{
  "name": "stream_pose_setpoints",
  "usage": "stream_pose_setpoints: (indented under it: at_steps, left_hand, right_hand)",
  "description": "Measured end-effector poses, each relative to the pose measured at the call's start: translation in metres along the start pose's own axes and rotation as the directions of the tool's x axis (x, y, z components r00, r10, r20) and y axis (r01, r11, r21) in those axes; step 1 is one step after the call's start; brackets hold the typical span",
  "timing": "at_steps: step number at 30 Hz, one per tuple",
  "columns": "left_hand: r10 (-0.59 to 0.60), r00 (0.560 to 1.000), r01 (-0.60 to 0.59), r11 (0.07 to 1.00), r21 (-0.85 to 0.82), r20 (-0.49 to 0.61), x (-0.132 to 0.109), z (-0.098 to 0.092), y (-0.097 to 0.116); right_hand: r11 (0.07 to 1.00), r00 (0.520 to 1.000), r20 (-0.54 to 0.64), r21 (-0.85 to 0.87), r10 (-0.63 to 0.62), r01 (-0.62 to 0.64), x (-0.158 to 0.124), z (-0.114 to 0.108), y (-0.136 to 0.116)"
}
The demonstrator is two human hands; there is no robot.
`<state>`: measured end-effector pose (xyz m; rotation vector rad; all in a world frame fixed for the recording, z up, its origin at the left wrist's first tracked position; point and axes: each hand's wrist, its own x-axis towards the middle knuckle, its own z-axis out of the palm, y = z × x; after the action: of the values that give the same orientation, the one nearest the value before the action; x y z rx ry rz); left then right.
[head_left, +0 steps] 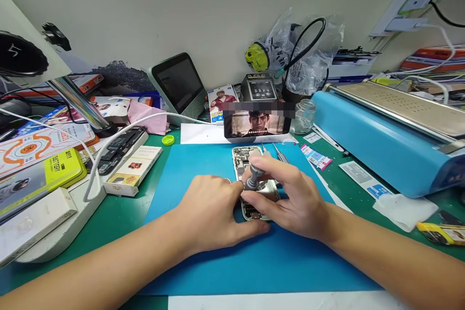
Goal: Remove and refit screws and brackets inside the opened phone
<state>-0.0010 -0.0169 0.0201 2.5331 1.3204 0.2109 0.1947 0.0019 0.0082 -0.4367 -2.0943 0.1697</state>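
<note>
at the centre of the frame, an opened phone (244, 157) with a shiny metal rim lay flat on a smooth blue mat (203, 261) over the green table (119, 218). the right hand (290, 198) pinched a stubby grey screwdriver (253, 178) upright on it in a tight grip. the left hand (210, 208) curled against the phone's left edge; whether its grip was clenched could not be told.

Left hand (210, 209) rests knuckles-up, seemingly curled; right hand (292, 198) pinches tight.

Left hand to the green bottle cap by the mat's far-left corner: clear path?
Probably yes: only bare blue mat lies between the left hand and the green bottle cap, though its fingers rest on the opened phone.
</note>
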Motion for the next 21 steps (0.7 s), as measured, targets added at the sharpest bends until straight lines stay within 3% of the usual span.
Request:
stream_pose_setpoints:
  at_steps: [21]
  left_hand:
    - [-0.027, 1.000, 0.028, 0.999, -0.018, 0.013, 0.0033, -0.0017, -0.0010]
  right_hand:
    - [0.987, 0.992, 0.054, 0.110, 0.112, -0.118, -0.0051, -0.0027, -0.0005]
